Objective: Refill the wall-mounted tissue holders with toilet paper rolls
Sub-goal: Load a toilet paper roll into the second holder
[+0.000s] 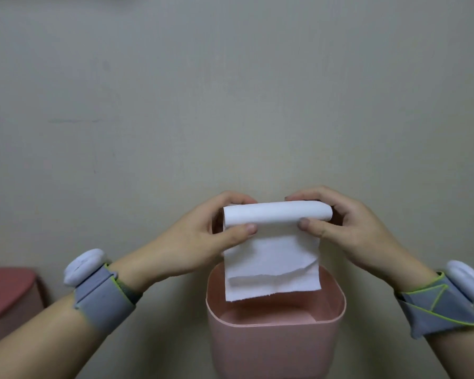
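Both hands are pinching the same toilet paper roll (277,212), one at each end. The left hand (203,236) is closing around the left end with its thumb pressed on the front of the paper and the fingers curling over the top and behind, and the right hand (340,228) is doing the mirror image on the right end, thumb on the front, fingers wrapping over the back. So both grips are closed snugly on the roll, nothing loose there. The roll is lying sideways, held in the air just in front of the wall (230,91), and it's looking kind of squashed flat rather than round. A loose sheet of it is hanging straight down from the front, with a ragged torn bottom edge that's dangling over the open top of a pink tissue holder (274,340), which is sitting right below the hands against the wall. The holder is open on top and I can see the pale pink inside of it, looks like the roll isn't in there yet, just hovering above the rim. Each wrist is wearing a grey strap with a white round puck thing on it, left wristband (101,291) and right wristband (443,305). Off at the far left edge another pink holder (8,291) is peeking in, mostly cut off.
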Tool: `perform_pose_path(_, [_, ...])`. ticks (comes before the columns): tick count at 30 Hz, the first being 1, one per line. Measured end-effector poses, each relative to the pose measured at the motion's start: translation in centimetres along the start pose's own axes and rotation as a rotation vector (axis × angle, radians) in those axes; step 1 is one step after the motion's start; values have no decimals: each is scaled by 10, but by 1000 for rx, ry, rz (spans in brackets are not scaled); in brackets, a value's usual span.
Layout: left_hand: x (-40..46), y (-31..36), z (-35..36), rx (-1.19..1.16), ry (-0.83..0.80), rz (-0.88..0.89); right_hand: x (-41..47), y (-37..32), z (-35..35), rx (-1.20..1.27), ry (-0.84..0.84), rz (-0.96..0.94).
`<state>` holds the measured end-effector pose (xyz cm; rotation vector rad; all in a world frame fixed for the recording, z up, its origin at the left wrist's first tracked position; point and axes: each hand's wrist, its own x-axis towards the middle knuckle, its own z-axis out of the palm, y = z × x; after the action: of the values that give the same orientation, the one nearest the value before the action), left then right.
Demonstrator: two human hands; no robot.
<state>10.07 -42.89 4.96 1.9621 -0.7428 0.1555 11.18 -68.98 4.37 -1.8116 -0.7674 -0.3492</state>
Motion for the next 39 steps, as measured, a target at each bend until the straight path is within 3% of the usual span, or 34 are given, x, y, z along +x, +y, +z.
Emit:
perform_pose_path(5, [3,6,3,294,92,186,0,-4,4,-33,81,47])
perform_pose_path(8, [6,9,4,324,135,245,0,-4,8,-9,92,86])
perform_pose_path(11, [9,10,3,221,123,160,-3,-8,3,12,71,42])
perform_pose_path(15, [8,10,3,-93,68,-4,-8,-14,-3,-33,-17,-43])
perform_pose_path(18, [6,11,4,-160,53,-32,-9,-15,-1,-17,3,-40])
perform_pose_path(21, [3,14,2,69,43,48,-8,-14,0,36,52,13])
perform_pose_path(24, [1,18,-2,524,89,327,-5,-17,1,98,97,72])
perform_pose_path(26, [2,19,-5,621,105,410,-2,-20,2,49,122,97])
perform_pose_path(29, [4,23,-7,512,132,290,-1,-25,1,17,91,78])
perform_pose_path(33, [8,32,-12,69,61,29,-1,-30,-3,9,83,-9])
perform_pose_path(35, [9,34,-13,-32,40,-22,-1,-32,-3,45,99,-21])
perform_pose_path(37, [9,35,-14,7,64,44,1,-33,-2,96,116,3])
perform_pose_path(39, [8,34,-14,332,105,255,4,-33,-1,161,149,56])
